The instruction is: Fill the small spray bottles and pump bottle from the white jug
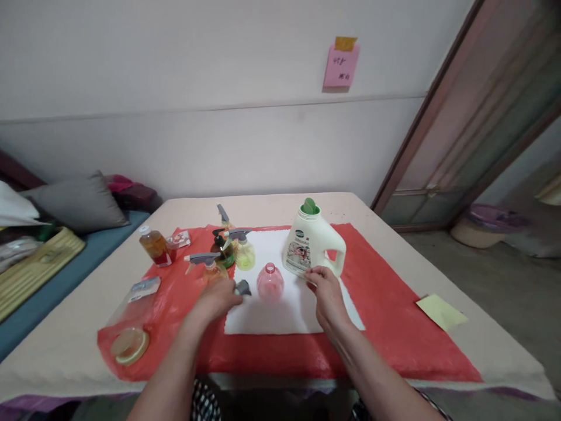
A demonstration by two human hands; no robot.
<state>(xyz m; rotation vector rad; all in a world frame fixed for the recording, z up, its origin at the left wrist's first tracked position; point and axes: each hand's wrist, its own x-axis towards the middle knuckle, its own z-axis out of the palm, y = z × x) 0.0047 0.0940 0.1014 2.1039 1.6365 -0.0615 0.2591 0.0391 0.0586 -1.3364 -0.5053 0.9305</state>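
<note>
A small round pink clear bottle, its neck uncapped, stands upright on the white sheet between my hands. To its left, my left hand is closed with a grey spray head at its fingertips; the fingers are partly hidden. My right hand is just in front of a large cream detergent jug, its fingers bent and slightly apart with nothing visible in them. I cannot tell whether they touch the jug. A green piece sits tilted in the jug's mouth.
Left of the sheet stand a yellow spray bottle, an orange spray bottle and a dark pump bottle. Farther left are an amber bottle and a round lidded container. Sticky notes lie at right.
</note>
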